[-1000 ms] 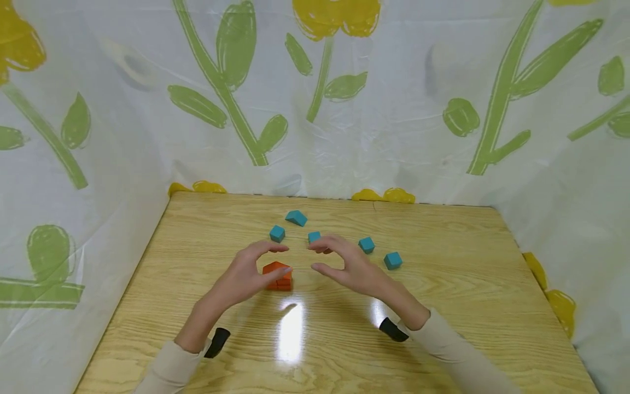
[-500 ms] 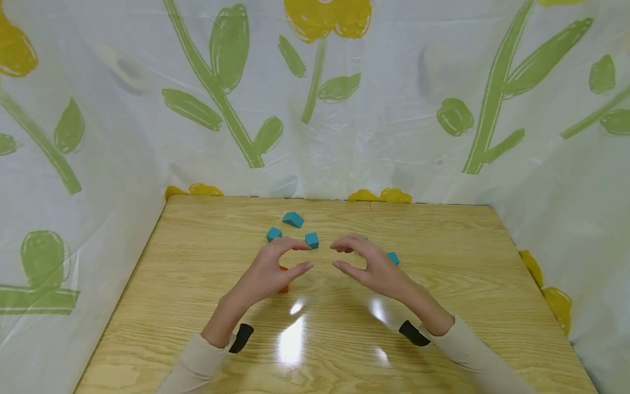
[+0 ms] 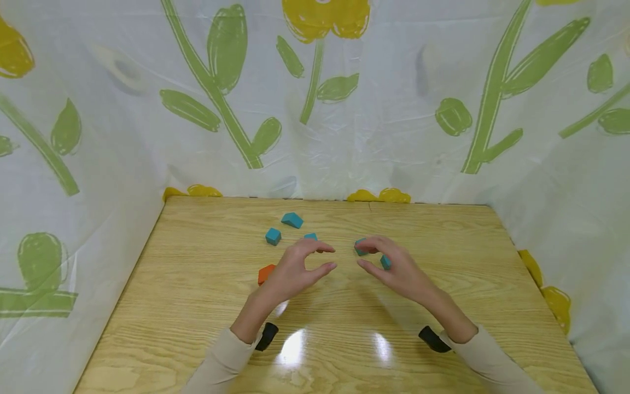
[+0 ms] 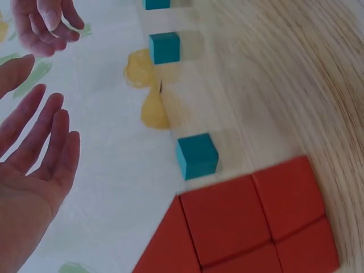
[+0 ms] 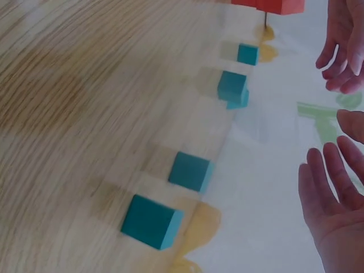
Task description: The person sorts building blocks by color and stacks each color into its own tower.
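Observation:
Both hands hover over the wooden table, palms facing each other, fingers gently curved, with nothing held. Near the middle, my left hand (image 3: 297, 271) overlaps the lower part of an orange-red block group (image 3: 266, 273). In the left wrist view those red blocks (image 4: 227, 216) sit together as square faces with a triangular end. My right hand (image 3: 401, 271) is a short gap to the right, in front of two teal cubes (image 3: 361, 246). Another teal cube (image 3: 310, 236) shows just behind the left hand's fingers. The right wrist view shows several teal cubes (image 5: 151, 222) in a loose line.
Farther back lie a teal triangular block (image 3: 292, 220) and one more teal cube (image 3: 273, 236). White cloth (image 3: 384, 137) printed with flowers hangs round the back and sides of the table (image 3: 443, 230). Light reflects off the tabletop near the front.
Both hands have moved to the right, keeping their curved pose and facing each other. The blocks appear to stay in place, though the hands cover different ones now.

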Demonstrator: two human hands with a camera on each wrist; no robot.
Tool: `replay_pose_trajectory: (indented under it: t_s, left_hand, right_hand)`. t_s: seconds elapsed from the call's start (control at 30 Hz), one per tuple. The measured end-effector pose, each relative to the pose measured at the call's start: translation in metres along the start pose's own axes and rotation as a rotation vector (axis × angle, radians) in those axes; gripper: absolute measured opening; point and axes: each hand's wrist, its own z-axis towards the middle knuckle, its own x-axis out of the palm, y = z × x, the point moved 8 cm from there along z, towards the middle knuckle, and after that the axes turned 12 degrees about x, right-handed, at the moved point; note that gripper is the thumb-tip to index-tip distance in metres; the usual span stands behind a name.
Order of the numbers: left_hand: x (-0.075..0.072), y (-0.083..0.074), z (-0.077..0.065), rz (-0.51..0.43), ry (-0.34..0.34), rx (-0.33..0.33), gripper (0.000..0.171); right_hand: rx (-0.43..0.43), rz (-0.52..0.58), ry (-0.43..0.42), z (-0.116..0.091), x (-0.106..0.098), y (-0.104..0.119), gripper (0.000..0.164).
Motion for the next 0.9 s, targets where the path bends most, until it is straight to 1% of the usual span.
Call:
replay_pose_trajectory:
  t_s: [0.2,0.27,0.37,0.47,0.57,0.73,0.83,0.9]
  left_hand:
    - [0.017,0.000,0.010,-0.013,0.009,0.030,0.026]
    - [0.022,0.000,0.013,-0.017,0.007,0.051,0.026]
    - [0.032,0.001,0.018,-0.031,0.005,0.066,0.025]
    - [0.044,0.003,0.023,-0.057,0.018,0.063,0.025]
    - [0.055,0.006,0.027,-0.079,0.031,0.056,0.025]
    - [0.070,0.008,0.033,-0.097,0.040,0.054,0.027]
    - [0.078,0.011,0.037,-0.103,0.050,0.040,0.029]
    - [0.084,0.013,0.039,-0.101,0.059,0.026,0.030]
  right_hand:
    - [0.017,0.007,-0.023,-0.007,-0.007,-0.011,0.038]
    - [0.033,0.000,-0.027,-0.009,-0.009,-0.015,0.037]
    - [0.056,-0.014,-0.032,-0.011,-0.012,-0.022,0.036]
    - [0.062,-0.037,-0.044,-0.013,-0.015,-0.027,0.038]
    - [0.051,-0.057,-0.055,-0.016,-0.017,-0.032,0.040]
    - [0.044,-0.075,-0.068,-0.020,-0.021,-0.042,0.043]
    - [0.062,-0.083,-0.063,-0.021,-0.022,-0.049,0.043]
    - [0.090,-0.091,-0.056,-0.022,-0.023,-0.053,0.043]
